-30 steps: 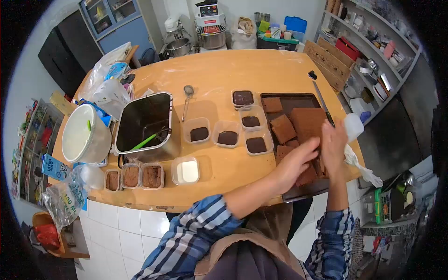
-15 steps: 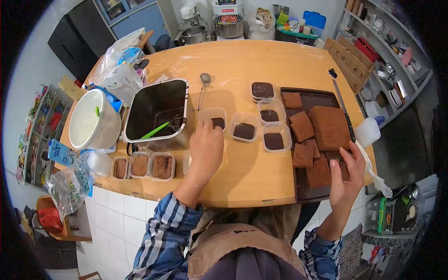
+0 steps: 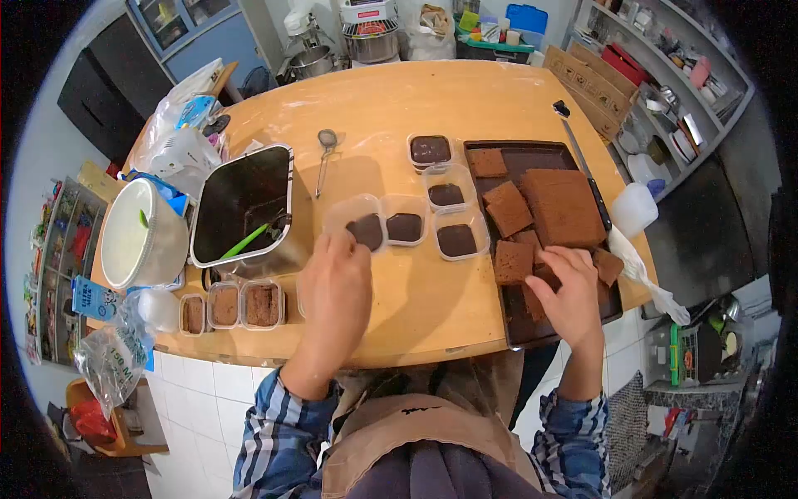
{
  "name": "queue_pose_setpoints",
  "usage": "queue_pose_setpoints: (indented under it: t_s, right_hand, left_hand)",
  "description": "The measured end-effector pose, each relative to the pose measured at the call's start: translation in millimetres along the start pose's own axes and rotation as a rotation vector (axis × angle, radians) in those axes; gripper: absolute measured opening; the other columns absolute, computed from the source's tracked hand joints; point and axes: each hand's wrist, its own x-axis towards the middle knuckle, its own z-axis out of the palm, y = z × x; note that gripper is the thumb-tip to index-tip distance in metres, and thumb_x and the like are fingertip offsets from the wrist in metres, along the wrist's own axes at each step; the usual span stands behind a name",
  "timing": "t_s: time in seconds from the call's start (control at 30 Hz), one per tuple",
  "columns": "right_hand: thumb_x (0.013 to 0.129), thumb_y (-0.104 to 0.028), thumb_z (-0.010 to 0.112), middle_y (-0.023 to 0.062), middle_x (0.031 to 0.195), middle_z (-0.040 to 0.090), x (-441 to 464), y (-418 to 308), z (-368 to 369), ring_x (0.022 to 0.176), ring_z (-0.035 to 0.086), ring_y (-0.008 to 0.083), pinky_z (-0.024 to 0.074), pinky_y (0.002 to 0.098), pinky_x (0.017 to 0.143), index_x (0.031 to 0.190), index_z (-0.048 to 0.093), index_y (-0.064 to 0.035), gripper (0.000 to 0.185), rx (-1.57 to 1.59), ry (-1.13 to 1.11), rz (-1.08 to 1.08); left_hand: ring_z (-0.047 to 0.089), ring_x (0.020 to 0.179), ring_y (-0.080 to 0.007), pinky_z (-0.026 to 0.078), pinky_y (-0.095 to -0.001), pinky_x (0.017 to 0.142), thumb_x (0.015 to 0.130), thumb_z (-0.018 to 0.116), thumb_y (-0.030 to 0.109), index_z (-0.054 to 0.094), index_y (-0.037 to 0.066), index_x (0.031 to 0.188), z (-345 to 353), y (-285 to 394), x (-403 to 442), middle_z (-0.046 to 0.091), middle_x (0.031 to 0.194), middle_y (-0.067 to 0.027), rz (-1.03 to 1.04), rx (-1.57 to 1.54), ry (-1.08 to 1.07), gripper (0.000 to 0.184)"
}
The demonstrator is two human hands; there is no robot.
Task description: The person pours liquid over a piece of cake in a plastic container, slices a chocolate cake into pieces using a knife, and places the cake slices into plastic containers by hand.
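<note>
My left hand has its fingers closed at the near rim of a clear plastic tub, which holds a dark chocolate layer. This tub touches a similar chocolate-filled tub on its right. Over the dark baking tray, my right hand is open, thumb and fingers apart. Its fingertips are at the cut brown cake pieces; whether they touch one is unclear. A large cake block lies behind that hand, and a small cake piece lies to its right.
More chocolate-filled tubs stand left of the tray, and several cake-filled tubs at the front left. A deep metal pan holds a green-handled tool. A white bucket, small strainer and long knife are also around.
The tub at my left hand has slid right against its neighbour. My right hand has moved left across the cake pieces, uncovering a small piece at the tray's right. The view has shifted.
</note>
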Motion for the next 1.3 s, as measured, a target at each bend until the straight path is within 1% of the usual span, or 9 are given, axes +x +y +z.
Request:
queue_pose_setpoints:
  t_s: [0.13, 0.23, 0.43, 0.67, 0.83, 0.93, 1.07, 1.17, 1.3]
  right_hand:
    - [0.078, -0.024, 0.069, 0.0136, 0.093, 0.064, 11.2, 1.5, 14.1, 0.095, 0.054, 0.032, 0.0408, 0.044, 0.079, 0.1, 0.064, -0.0016, 0.032, -0.077, -0.018, 0.095]
    - [0.079, -0.026, 0.068, 0.012, 0.087, 0.065, 11.1, -10.7, 20.4, 0.091, 0.054, 0.0305, 0.0391, 0.0437, 0.074, 0.099, 0.064, -0.0027, 0.031, -0.237, -0.002, 0.148]
    - [0.077, -0.025, 0.07, 0.0096, 0.083, 0.065, 8.9, -30.3, 34.2, 0.086, 0.053, 0.0266, 0.0347, 0.0434, 0.073, 0.099, 0.064, -0.0048, 0.03, -0.379, 0.006, 0.16]
    - [0.075, -0.022, 0.072, 0.0114, 0.09, 0.065, 6.7, -36.4, 51.0, 0.089, 0.055, 0.0282, 0.0361, 0.0437, 0.076, 0.108, 0.062, -0.0049, 0.038, -0.349, 0.099, 0.221]
    - [0.074, -0.019, 0.072, 0.0115, 0.092, 0.064, 7.5, -34.9, 63.6, 0.092, 0.057, 0.03, 0.0372, 0.0442, 0.079, 0.113, 0.059, -0.0051, 0.044, -0.185, 0.082, 0.3]
    - [0.073, -0.019, 0.074, 0.0124, 0.103, 0.063, 15.3, -49.6, 50.3, 0.101, 0.055, 0.0295, 0.0368, 0.0452, 0.085, 0.117, 0.057, -0.0052, 0.049, -0.269, -0.008, 0.389]
    - [0.069, -0.021, 0.076, 0.0127, 0.125, 0.054, 17.9, -46.5, 32.4, 0.116, 0.045, 0.0305, 0.0338, 0.0476, 0.093, 0.126, 0.052, -0.0054, 0.063, -0.171, -0.185, 0.28]
    - [0.069, -0.021, 0.076, 0.0123, 0.127, 0.054, 25.6, -33.3, 29.4, 0.115, 0.045, 0.0317, 0.0338, 0.0472, 0.093, 0.128, 0.05, -0.0055, 0.066, -0.168, -0.208, 0.16]
    - [0.065, -0.019, 0.079, 0.0142, 0.123, 0.057, 39.2, -26.0, 26.5, 0.116, 0.045, 0.031, 0.0309, 0.0431, 0.096, 0.131, 0.048, -0.006, 0.074, -0.075, -0.363, 0.219]
  left_hand:
    - [0.052, 0.079, -0.028, 0.044, -0.0374, 0.063, 0.068, 0.056, 0.002, 0.055, 0.001, 0.069, -11.1, 22.7, -27.9, 0.05, 0.081, -0.0131, 0.132, -0.055, -0.096, 0.002]
    - [0.053, 0.081, -0.0289, 0.046, -0.0391, 0.067, 0.068, 0.056, 0.001, 0.057, -0.001, 0.074, -12.6, 33.1, -44.6, 0.054, 0.087, -0.0118, 0.164, -0.146, -0.277, 0.007]
    - [0.052, 0.08, -0.026, 0.044, -0.0362, 0.065, 0.068, 0.057, 0.007, 0.058, 0.003, 0.072, 8.0, 43.6, -66.1, 0.053, 0.085, -0.0098, 0.215, -0.139, -0.322, 0.007]
    - [0.052, 0.079, -0.0251, 0.043, -0.0371, 0.066, 0.071, 0.061, 0.01, 0.059, 0.004, 0.081, 24.9, 44.9, -72.6, 0.054, 0.09, -0.0095, 0.225, -0.252, -0.235, 0.012]
    - [0.052, 0.079, -0.0279, 0.044, -0.038, 0.067, 0.069, 0.074, 0.009, 0.06, 0.001, 0.095, 18.4, 34.2, -73.7, 0.055, 0.101, -0.015, 0.143, -0.559, -0.067, 0.031]
    - [0.052, 0.079, -0.0285, 0.045, -0.0372, 0.068, 0.068, 0.077, 0.009, 0.06, 0.0, 0.098, 15.8, 21.3, -82.8, 0.055, 0.104, -0.0173, 0.081, -0.586, 0.001, 0.035]
    - [0.052, 0.081, -0.0276, 0.045, -0.0358, 0.068, 0.07, 0.077, 0.008, 0.061, 0.0, 0.097, 6.9, 7.9, -93.9, 0.055, 0.105, -0.0178, -0.015, -0.572, 0.009, 0.033]
    - [0.052, 0.083, -0.028, 0.046, -0.0359, 0.069, 0.07, 0.076, 0.007, 0.061, -0.001, 0.095, 9.5, 1.3, -99.0, 0.055, 0.105, -0.018, -0.064, -0.597, 0.012, 0.031]
    - [0.051, 0.08, -0.0278, 0.044, -0.0345, 0.066, 0.07, 0.076, 0.008, 0.062, -0.001, 0.095, 13.9, 0.0, -100.3, 0.055, 0.103, -0.017, -0.08, -0.622, 0.028, 0.03]
